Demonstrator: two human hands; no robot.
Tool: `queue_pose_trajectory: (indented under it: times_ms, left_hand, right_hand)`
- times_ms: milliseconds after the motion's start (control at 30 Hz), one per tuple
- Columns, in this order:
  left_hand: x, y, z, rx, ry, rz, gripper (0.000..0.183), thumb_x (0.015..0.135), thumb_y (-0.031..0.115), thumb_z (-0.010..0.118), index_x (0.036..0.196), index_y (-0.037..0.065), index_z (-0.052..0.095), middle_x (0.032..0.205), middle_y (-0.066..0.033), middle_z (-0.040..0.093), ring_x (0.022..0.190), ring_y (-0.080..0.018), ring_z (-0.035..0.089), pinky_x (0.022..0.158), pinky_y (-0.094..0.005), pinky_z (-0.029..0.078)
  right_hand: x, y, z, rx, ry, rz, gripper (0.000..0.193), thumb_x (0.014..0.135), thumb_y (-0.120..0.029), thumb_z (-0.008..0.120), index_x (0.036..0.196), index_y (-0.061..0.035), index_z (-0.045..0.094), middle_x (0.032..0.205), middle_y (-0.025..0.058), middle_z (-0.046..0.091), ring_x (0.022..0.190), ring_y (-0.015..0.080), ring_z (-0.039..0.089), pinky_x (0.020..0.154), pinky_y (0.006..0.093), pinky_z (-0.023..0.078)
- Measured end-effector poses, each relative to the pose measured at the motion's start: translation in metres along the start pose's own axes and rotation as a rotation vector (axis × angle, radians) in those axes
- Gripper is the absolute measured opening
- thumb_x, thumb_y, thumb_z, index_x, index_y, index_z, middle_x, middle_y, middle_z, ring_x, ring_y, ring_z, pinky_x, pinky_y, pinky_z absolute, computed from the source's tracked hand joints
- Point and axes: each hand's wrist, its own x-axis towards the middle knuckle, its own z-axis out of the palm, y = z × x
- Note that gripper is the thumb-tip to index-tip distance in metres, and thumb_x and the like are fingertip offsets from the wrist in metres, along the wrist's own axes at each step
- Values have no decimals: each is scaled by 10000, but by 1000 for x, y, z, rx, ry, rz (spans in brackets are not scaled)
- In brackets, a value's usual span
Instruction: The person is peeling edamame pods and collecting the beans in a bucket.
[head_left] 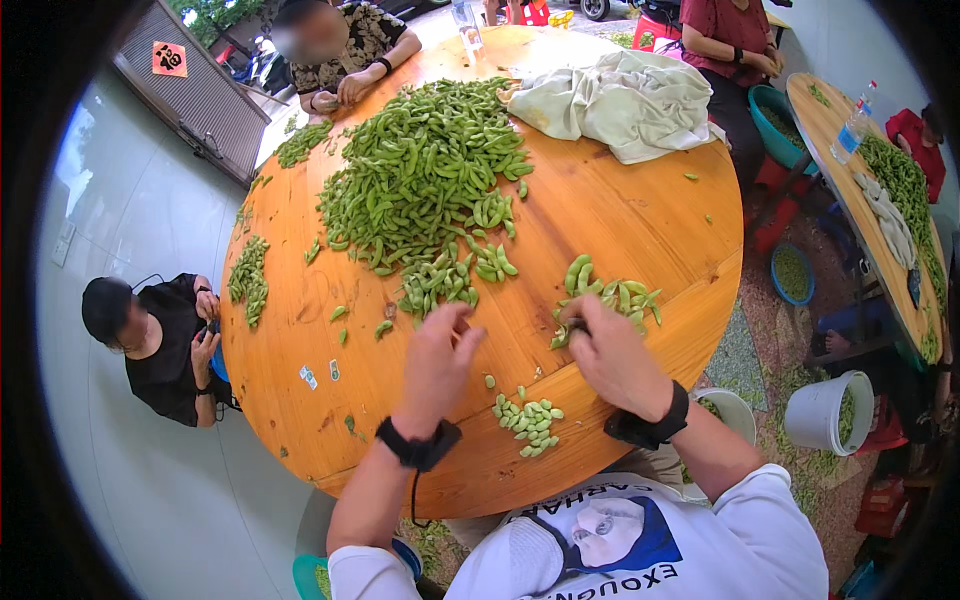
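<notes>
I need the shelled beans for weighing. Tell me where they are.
In the head view, the small heap of shelled beans lies on the round wooden table near its front edge, between the left hand and right hand.

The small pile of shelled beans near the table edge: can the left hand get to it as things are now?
Probably yes. The shelled beans lie on the round wooden table between both hands, close beside the left hand, and nothing lies between them. The right hand is at the pods.
</notes>
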Motion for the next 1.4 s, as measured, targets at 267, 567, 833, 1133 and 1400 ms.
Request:
queue_pose_trajectory:
  times_ms: [267,567,833,1133,1400]
  left_hand:
    - [44,-38,-1,557,160,85,196,839,149,661,970,6,633,894,-128,628,800,-313,634,717,-405,492]
    - [28,-40,-5,425,162,46,197,809,115,672,949,-12,614,803,-154,640,784,-313,620,711,-405,484]
    - [2,-13,-6,-20,64,-119,161,911,142,619,974,-6,629,848,-87,684,705,-228,639,625,-325,495]
    - [-39,24,8,-749,-154,-433,138,952,90,604,1065,10,604,865,-37,672,729,-90,631,629,-218,508]
    - [-48,23,19,-691,-156,-361,172,931,65,630,1095,19,608,902,-27,675,762,-74,620,641,-208,489]
  right_hand:
    - [-11,-4,18,103,-276,-209,147,844,9,524,982,1,574,896,209,648,874,393,632,767,443,513]
    - [-16,-1,29,53,-360,-125,170,851,0,543,1004,6,617,895,188,665,867,362,652,758,407,524]
    - [-15,-4,25,106,-460,-218,203,842,-41,554,1019,-8,648,831,211,661,815,383,651,740,449,519]
    - [-11,-18,20,195,-234,-45,196,853,-46,541,996,39,645,774,250,649,733,387,661,668,433,522]
    - [-13,-15,22,120,-239,-76,157,860,-57,549,964,33,624,785,254,645,746,408,650,666,459,515]
